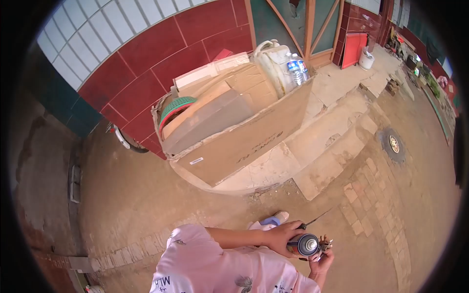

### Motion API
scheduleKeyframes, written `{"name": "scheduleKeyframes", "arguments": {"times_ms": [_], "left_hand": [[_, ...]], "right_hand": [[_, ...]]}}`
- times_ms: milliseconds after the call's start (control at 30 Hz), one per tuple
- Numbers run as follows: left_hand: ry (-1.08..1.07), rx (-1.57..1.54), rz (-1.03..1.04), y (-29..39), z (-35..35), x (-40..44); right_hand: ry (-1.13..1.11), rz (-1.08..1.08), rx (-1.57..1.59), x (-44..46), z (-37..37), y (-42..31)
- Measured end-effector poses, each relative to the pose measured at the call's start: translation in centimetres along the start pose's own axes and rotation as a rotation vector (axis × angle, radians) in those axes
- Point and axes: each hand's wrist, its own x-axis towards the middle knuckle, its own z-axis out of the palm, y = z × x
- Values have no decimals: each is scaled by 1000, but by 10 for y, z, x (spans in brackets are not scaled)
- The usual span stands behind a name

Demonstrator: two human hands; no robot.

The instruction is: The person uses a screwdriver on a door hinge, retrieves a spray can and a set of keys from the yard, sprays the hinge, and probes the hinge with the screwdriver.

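Note:
My left hand [282, 238] is wrapped round a dark spray can [308, 244], which shows its silver top with a pale nozzle. A thin dark screwdriver-like tool [316, 218] sticks out from the same hand, pointing up and right. My right hand [321, 264] is closed on a small metal part [322, 248] just right of the can. The part's shape is hard to make out. Both hands are close together in front of the pink shirt, and the can hides some of the fingers.
A large cardboard box [234, 146] stands on a raised tiled step [312, 168] by the red wall, holding folded cardboard, a green basket [177, 108] and plastic bottles [297, 69]. A round drain cover [394, 143] and bricks [364, 198] lie right; a white bucket [366, 59] stands farther back.

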Motion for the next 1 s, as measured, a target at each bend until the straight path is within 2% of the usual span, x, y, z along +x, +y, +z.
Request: {"name": "scheduleKeyframes", "arguments": {"times_ms": [33,67,167,233,333,433,533,567,667,767,867,933,1000], "left_hand": [[-20,9,-29,-11,-4,28],[26,18,29,-21,-4,57],[-33,62,-37,-42,-8,150],[-85,62,-11,-46,-13,219],[-154,21,-9,-55,-7,323],[-264,80,-64,-66,14,428],[-213,74,-123,-106,58,520],[-114,187,-48,-120,73,550],[-83,163,-267,-174,113,633],[-15,368,-467,-214,129,684],[147,367,-785,-276,124,697],[238,436,-932,-284,112,704],[337,513,-1165,-313,104,703]], "right_hand": [[18,-5,-61,8,5,-29],[46,-11,-113,13,4,-58],[78,-85,-2,20,24,-136],[127,-160,110,21,31,-177],[310,-360,181,26,11,-229],[353,-527,357,40,3,-281],[400,-621,446,65,-21,-348],[458,-655,439,78,-29,-376],[532,-672,437,134,-65,-480],[557,-544,355,207,-71,-605],[529,-437,248,287,-34,-739],[514,-416,141,347,-4,-816],[465,-364,79,406,20,-885]]}}
